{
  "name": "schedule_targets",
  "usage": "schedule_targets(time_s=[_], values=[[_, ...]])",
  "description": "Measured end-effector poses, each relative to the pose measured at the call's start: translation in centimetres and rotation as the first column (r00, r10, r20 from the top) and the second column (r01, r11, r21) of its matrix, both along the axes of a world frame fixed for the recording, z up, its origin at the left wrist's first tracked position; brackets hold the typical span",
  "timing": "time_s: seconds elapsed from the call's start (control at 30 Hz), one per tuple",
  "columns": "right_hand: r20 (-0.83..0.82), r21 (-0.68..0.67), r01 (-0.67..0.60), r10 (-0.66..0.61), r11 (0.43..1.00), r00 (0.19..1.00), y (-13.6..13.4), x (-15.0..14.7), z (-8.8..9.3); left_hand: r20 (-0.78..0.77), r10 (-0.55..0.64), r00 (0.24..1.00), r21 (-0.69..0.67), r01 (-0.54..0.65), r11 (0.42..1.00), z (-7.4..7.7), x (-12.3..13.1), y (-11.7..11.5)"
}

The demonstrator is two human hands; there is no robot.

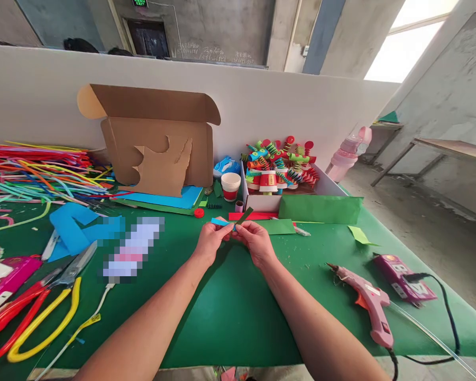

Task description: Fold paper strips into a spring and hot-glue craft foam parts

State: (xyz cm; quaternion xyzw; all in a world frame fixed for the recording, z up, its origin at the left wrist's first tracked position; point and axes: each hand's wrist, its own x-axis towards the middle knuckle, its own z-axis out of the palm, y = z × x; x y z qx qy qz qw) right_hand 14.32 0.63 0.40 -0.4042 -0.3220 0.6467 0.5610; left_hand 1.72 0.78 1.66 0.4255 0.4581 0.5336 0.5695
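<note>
Over the middle of the green table, my left hand (213,239) and my right hand (255,239) meet with fingertips pinched together. Between them are a blue paper strip (219,222), sticking out to the left, and a dark green paper strip (245,216), slanting up to the right. The two strips cross near my fingertips; the exact join is hidden by the fingers. Just beyond my hands lie a red paper strip (252,216) and a flat green paper piece (280,227). A small red disc (199,212) sits behind my left hand.
A pink glue gun (365,296) with its cord lies at right, beside a purple power box (404,278). Scissors (69,280) and blue paper (73,233) lie at left. Behind stand paper cups (230,186), an open cardboard box (158,132) and a box of paper crafts (262,202).
</note>
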Motion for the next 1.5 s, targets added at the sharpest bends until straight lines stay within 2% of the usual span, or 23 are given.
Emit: schedule_targets(time_s=[0.17, 0.4, 0.6, 0.8, 1.0, 1.5], values=[[0.032, 0.013, -0.002, 0.002, 1.0, 0.999, 0.02, 0.26, -0.14, -0.001, -0.015, 1.0, -0.042, 0.015, 0.999, -0.16, 0.13, 0.01], [-0.01, -0.02, -0.022, 0.022, 1.0, 1.0, 0.21, 0.47, -0.35, -0.057, -0.011, 0.998, -0.065, 0.007, 0.998, -0.03, -0.08, 0.11], [-0.054, -0.046, -0.069, 0.066, 0.997, 0.996, 0.3, 0.42, -0.46, -0.021, -0.014, 1.0, -0.021, 0.014, 1.0, -0.34, -0.15, 0.26], [0.003, -0.006, -0.024, 0.024, 1.0, 1.0, 0.28, 0.43, -0.44, -0.05, -0.018, 0.999, -0.022, 0.017, 1.0, -0.58, 0.02, 0.33], [-0.019, -0.007, -0.03, 0.03, 1.0, 0.999, 0.32, 0.43, -0.31, -0.103, 0.045, 0.994, 0.016, -0.043, 0.999, -0.79, -0.07, 0.55], [0.004, -0.023, -0.05, 0.05, 0.999, 0.999, 0.42, 0.72, -0.12, -0.123, 0.007, 0.992, 0.009, -0.006, 1.0, -0.86, -0.05, 0.5]])
